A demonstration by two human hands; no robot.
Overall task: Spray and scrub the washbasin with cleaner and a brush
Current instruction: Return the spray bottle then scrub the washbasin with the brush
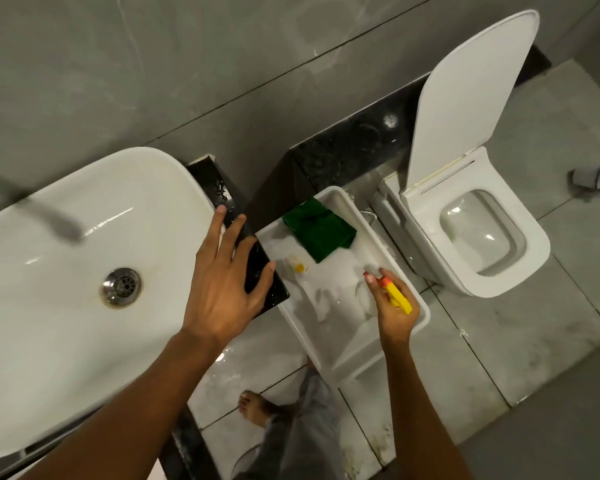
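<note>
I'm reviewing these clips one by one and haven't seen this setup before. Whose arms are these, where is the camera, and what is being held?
There is no machine: a person wears one wide-angle camera on the head, looking down. The left hand rests open on the dark counter beside the white washbasin. The right hand grips the yellow-and-orange head of a spray bottle over a white tub, which holds a green cloth. A toilet with its lid raised stands beyond.
</note>
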